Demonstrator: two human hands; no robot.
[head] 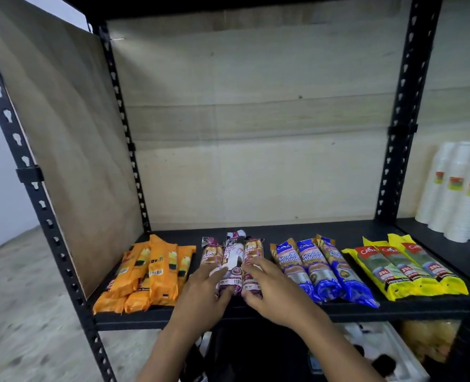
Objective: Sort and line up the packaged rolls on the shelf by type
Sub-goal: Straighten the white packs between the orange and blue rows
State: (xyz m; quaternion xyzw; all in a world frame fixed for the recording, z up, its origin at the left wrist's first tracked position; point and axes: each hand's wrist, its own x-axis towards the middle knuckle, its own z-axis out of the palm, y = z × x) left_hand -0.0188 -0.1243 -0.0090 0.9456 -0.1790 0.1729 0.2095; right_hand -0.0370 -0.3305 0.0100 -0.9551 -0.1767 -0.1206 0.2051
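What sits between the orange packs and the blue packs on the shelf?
In the head view, three purple-and-white rolls lie there, with the left hand and right hand resting on them.

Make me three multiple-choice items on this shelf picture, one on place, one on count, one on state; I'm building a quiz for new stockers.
1. Which rolls lie at the shelf's left end?
A. blue B. orange C. yellow

2. How many yellow rolls lie there?
A. three B. five C. one

3. What are the hands doing?
A. hanging clear of the shelf B. resting on the purple rolls C. lifting a blue roll

Key: 1 B, the orange rolls sit nearest the left post. 2 A, three yellow rolls lie side by side. 3 B, the left hand and right hand rest on the purple rolls.
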